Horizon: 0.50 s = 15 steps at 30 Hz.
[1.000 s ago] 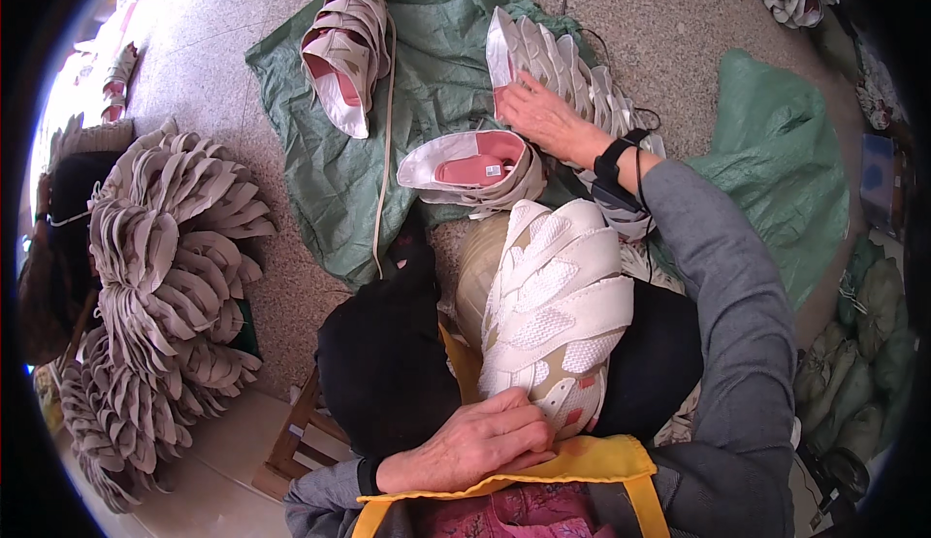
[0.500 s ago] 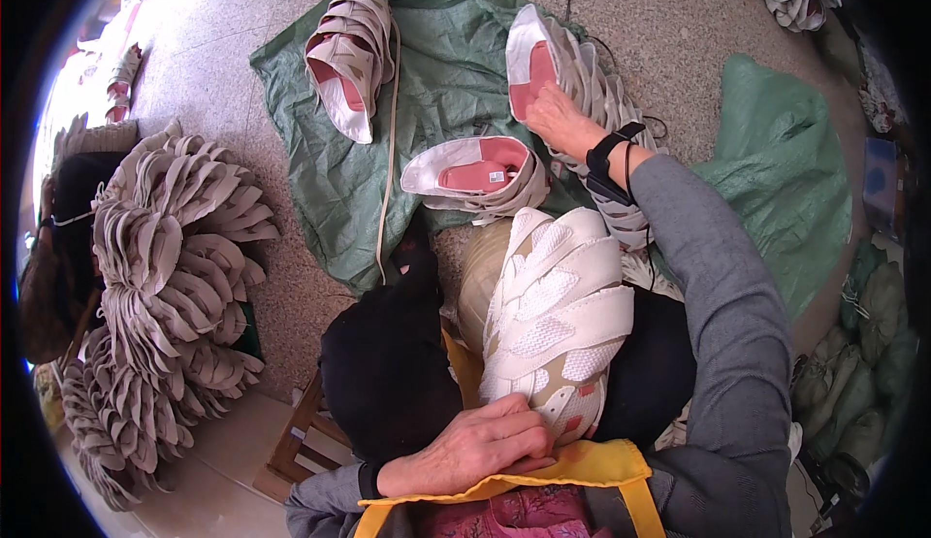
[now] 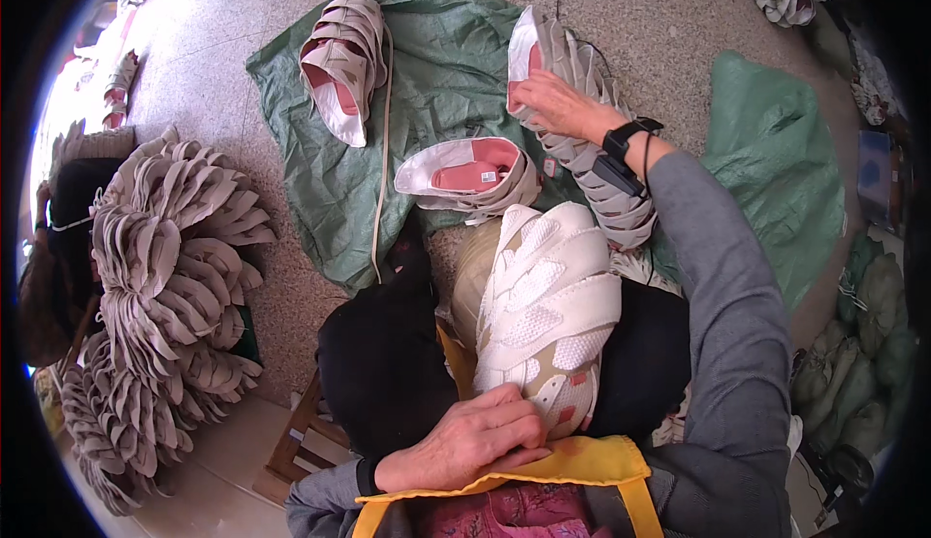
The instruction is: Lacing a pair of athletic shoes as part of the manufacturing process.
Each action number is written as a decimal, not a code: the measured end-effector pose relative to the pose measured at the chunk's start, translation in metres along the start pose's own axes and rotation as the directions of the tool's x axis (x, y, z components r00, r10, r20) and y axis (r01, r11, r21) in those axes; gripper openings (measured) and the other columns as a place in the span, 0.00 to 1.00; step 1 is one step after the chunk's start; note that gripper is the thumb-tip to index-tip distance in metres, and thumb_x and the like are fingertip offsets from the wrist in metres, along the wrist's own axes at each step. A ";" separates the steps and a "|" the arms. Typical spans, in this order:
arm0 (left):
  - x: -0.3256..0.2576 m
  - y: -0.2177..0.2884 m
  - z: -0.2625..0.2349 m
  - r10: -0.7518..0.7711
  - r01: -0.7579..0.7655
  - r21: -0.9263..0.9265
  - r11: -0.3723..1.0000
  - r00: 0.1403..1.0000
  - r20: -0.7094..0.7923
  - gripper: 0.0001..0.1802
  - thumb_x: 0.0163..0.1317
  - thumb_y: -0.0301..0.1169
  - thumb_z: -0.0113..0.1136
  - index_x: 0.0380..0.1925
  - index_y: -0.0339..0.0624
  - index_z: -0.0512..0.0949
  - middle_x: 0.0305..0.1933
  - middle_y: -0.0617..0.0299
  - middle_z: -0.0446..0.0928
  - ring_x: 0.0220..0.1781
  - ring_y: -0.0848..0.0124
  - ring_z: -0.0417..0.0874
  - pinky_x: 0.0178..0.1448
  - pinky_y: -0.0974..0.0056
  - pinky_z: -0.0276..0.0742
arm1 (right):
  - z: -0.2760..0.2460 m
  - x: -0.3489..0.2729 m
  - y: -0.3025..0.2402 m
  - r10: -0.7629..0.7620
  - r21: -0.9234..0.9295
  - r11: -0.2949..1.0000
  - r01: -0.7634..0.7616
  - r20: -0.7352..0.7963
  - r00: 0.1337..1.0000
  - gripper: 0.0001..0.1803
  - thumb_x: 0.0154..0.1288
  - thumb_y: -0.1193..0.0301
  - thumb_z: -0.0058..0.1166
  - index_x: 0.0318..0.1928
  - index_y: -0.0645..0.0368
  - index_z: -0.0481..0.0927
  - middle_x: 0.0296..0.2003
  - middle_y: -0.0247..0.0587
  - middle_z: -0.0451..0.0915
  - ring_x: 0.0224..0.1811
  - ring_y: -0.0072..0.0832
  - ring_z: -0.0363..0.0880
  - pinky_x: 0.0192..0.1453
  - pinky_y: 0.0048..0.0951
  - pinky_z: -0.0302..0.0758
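My left hand (image 3: 475, 441) sits at about 6 o'clock, fingers curled loosely over the heel end of the white shoe upper (image 3: 546, 325) lying across my lap. My right hand (image 3: 555, 106) is stretched out to 12 o'clock, fingers spread flat on the top piece of a nested row of shoe uppers (image 3: 582, 130) on the green sack (image 3: 436, 72). One pink-lined upper (image 3: 470, 174) sits just beyond my knees. Big fanned stack of grey uppers (image 3: 165, 286) at 9 o'clock.

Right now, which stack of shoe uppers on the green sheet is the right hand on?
The right hand rests on the rightmost stack, running along the green sheet's right edge; the other two lie untouched.
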<state>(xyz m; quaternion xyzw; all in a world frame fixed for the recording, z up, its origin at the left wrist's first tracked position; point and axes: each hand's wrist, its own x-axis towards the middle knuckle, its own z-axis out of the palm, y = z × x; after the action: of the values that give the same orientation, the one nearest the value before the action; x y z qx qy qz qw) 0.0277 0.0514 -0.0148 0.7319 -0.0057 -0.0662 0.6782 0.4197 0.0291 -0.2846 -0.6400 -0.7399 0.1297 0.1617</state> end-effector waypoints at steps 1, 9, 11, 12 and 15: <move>0.000 0.000 0.000 -0.008 0.008 -0.009 1.000 1.000 0.001 0.12 0.61 0.30 0.74 0.29 0.45 0.76 0.36 0.65 0.80 0.39 0.64 0.79 0.43 0.61 0.77 | -0.012 -0.002 -0.007 0.010 0.017 1.000 -0.010 -0.017 1.000 0.20 0.52 0.79 0.68 0.47 0.58 0.78 0.44 0.43 0.80 0.54 0.44 0.77 0.67 0.43 0.70; -0.002 0.002 0.004 0.045 -0.041 0.051 0.998 0.996 -0.079 0.13 0.58 0.26 0.75 0.29 0.44 0.75 0.34 0.63 0.80 0.40 0.59 0.80 0.44 0.58 0.76 | -0.115 -0.074 -0.086 0.263 0.162 0.949 -0.269 0.060 0.963 0.15 0.64 0.75 0.62 0.49 0.65 0.79 0.42 0.52 0.84 0.45 0.50 0.84 0.52 0.45 0.80; -0.001 0.000 0.006 0.090 -0.082 0.074 0.994 0.990 -0.113 0.13 0.57 0.25 0.75 0.29 0.44 0.75 0.34 0.63 0.80 0.39 0.58 0.80 0.45 0.57 0.75 | -0.139 -0.092 -0.117 0.317 0.231 0.918 -0.322 0.061 0.946 0.14 0.65 0.74 0.62 0.49 0.66 0.80 0.41 0.50 0.85 0.44 0.47 0.85 0.51 0.43 0.81; -0.002 -0.002 0.007 0.114 -0.105 0.081 0.991 0.986 -0.124 0.14 0.56 0.25 0.75 0.29 0.44 0.75 0.34 0.63 0.81 0.39 0.58 0.80 0.45 0.57 0.75 | -0.151 -0.100 -0.136 0.360 0.274 0.891 -0.363 0.064 0.931 0.14 0.65 0.74 0.62 0.49 0.66 0.80 0.42 0.50 0.85 0.44 0.46 0.86 0.51 0.42 0.81; -0.004 -0.005 0.010 0.157 -0.138 0.121 0.983 0.972 -0.175 0.13 0.55 0.22 0.73 0.30 0.43 0.75 0.35 0.62 0.81 0.40 0.58 0.80 0.46 0.57 0.76 | -0.184 -0.116 -0.198 0.436 0.356 0.840 -0.409 0.003 0.900 0.13 0.65 0.74 0.62 0.48 0.66 0.82 0.42 0.48 0.86 0.44 0.42 0.86 0.52 0.39 0.81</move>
<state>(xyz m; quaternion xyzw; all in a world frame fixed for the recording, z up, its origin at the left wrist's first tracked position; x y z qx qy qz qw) 0.0224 0.0424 -0.0199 0.7680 -0.0011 0.0526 0.6383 0.3295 -0.1174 -0.0462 -0.7529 -0.5389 0.2660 0.2684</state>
